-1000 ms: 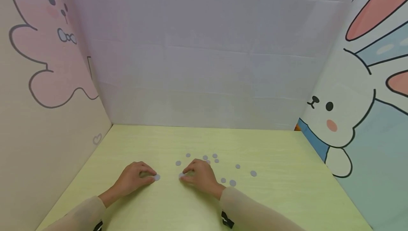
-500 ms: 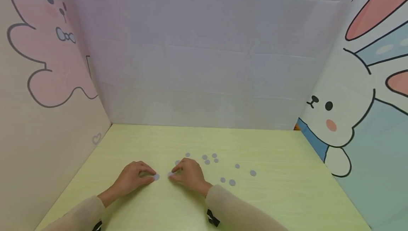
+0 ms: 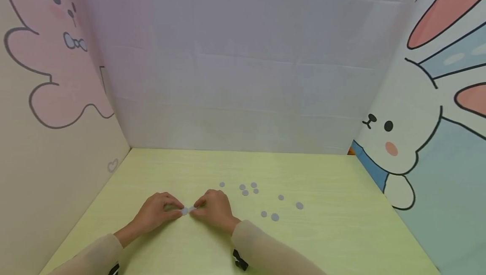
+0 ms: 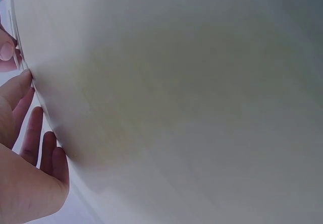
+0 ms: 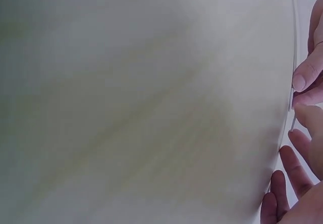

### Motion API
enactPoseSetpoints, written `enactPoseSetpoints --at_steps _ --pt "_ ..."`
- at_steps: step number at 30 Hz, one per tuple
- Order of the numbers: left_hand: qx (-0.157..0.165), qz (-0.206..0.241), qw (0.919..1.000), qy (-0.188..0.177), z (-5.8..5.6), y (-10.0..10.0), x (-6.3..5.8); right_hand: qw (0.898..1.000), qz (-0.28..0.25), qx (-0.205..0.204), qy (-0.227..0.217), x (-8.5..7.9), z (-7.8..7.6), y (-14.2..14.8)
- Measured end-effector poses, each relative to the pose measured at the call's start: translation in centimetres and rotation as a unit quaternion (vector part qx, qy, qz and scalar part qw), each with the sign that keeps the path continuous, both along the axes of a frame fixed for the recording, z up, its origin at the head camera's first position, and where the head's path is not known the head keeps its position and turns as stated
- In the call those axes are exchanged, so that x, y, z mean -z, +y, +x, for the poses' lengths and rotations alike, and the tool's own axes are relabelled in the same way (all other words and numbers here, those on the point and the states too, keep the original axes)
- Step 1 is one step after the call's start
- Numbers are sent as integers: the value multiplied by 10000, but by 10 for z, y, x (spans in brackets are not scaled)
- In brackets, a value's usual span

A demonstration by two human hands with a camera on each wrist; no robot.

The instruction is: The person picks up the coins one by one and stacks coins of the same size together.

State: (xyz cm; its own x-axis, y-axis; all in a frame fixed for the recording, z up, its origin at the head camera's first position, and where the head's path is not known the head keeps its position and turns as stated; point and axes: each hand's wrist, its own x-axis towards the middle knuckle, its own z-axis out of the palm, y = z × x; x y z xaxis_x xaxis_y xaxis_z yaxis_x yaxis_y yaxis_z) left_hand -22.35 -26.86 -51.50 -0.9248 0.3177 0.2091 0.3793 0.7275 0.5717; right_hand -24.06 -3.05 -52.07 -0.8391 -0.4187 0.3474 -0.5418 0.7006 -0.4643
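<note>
My left hand (image 3: 158,211) pinches a flat grey disc (image 3: 184,211) between thumb and forefinger, low against the table. Facing it, my right hand (image 3: 216,209) pinches a second grey disc (image 3: 192,208), tilted, its edge close beside the first one. Whether the two discs touch is too small to tell. In the right wrist view, the right hand's disc (image 5: 293,123) appears edge-on as a thin line between thumb and finger. From the left wrist, the left fingers (image 4: 34,128) show near the tabletop, the other hand's fingertips just beyond them.
Several loose grey discs lie on the pale yellow-green table (image 3: 322,241): a small cluster (image 3: 245,192) behind the right hand, one disc (image 3: 222,184) farther back, others (image 3: 275,217) to the right. A plain back wall (image 3: 235,76) and two printed side walls enclose the table.
My right hand has slid left with its disc, up beside the left hand's disc. One loose disc has passed out of sight behind it. My left hand has stayed nearly still.
</note>
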Motion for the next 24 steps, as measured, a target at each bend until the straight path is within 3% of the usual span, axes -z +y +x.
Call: enactPoseSetpoints --at_steps 10,24 --pt "23 13 10000 -23 1 -1 -1 9998 148 108 18 3 1 -18" --pt "70 149 9998 -87 -1 -1 0 9989 304 303 -205 -8 10 -23"
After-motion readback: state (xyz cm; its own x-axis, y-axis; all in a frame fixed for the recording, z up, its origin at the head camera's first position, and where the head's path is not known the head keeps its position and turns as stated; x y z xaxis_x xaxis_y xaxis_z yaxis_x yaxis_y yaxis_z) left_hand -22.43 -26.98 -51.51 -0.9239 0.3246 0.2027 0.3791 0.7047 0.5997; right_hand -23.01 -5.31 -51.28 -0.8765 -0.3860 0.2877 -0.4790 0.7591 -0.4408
